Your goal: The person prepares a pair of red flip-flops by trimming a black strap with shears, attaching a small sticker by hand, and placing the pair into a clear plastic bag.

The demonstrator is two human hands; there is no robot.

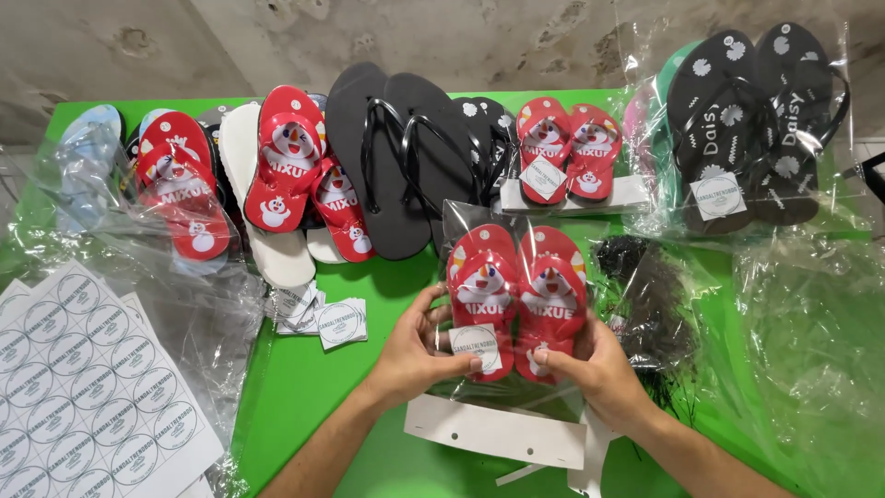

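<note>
A pair of small red flip-flops with a cartoon snowman print (516,288) sits inside a clear plastic bag with a round white sticker on the front. My left hand (419,352) grips the bag's lower left, thumb on the sticker. Gripping the lower right is my right hand (595,367), its thumb pressed on the bag. Just below the hands lies a white cardboard header strip (493,432) on the green table (313,387).
Along the back lie red snowman flip-flops (288,171), large black flip-flops (396,152), a small tagged red pair (567,152) and bagged black daisy flip-flops (747,120). A sheet of round stickers (88,387) lies left, loose square stickers (323,314) centre-left, black ties (645,295) and clear bags (811,341) right.
</note>
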